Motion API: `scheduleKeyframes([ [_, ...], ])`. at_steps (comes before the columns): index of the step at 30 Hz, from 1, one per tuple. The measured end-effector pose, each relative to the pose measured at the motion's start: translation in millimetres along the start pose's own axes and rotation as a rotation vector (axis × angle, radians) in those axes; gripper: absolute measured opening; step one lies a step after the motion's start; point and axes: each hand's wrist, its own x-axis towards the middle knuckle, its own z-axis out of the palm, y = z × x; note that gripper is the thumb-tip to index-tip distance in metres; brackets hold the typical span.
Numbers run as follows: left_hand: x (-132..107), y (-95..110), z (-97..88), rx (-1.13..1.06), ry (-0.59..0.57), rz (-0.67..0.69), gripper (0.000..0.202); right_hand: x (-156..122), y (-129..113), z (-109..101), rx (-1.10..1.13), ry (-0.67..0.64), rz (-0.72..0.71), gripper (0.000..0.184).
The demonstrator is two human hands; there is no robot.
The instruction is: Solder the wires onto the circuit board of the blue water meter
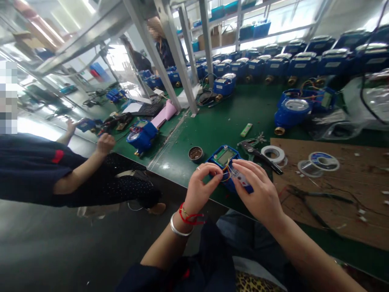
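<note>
Wires pinched over an open box at the tabletop's near edge

Farthest left, a co-worker's hand is raised near a blue meter, which sits well apart from your own spot on the tabletop.

Next comes the tin, just beside your work, presumably so its brown contents are within easy reach of your left side.

Your left hand reaches in with thumb and forefinger closed together on what looks like a thin white wire; that fine pinch probably suits so slender a strand.

The box is between your hands, at the tabletop's near edge, most likely set there so you can look straight down into it. Its open face and small screen point up. Its long axis seems to slant from far left to near right, with the screen at the far end.

Your right hand arches over the box's near right part, fingers long and thumb apart. It seems to steady that side, but you cannot tell from here whether the fingertips also grip a wire.

Right of that, the stripper lies with its handles toward you, handy for the right hand. The tape, spool and pliers lie on the cardboard, perhaps there to spare the green surface.
</note>
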Motion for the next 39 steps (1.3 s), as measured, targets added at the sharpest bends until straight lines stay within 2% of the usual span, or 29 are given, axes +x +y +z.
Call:
scheduleKeyframes([
  [8, 5.2, 4.2, -1.0, 0.024, -0.028, 0.047, 0.01, -6.2, 0.8, -1.3, 0.008, 0.014, 0.055, 0.041],
  [15, 6.9, 9.0, 0.3, 0.064, -0.062, 0.052, 0.01, -5.9, 1.1, 1.2, 0.029, 0.069, 0.093, 0.017],
  [20, 7.7, 10.2, 5.1, 0.039, -0.091, 0.005, 0.011, -3.7, 1.6, 5.0, 0.022, 0.096, 0.107, 0.01],
  [33, 8.1, 15.0, 1.7, -0.031, -0.103, 0.025, 0.011, -10.1, 12.7, 6.2, -0.064, 0.072, -0.059, 0.014],
  [39, 6.8, 13.8, 2.4, -0.063, -0.079, 0.024, 0.009, -11.5, 13.7, 4.6, -0.13, 0.062, -0.075, 0.017],
])
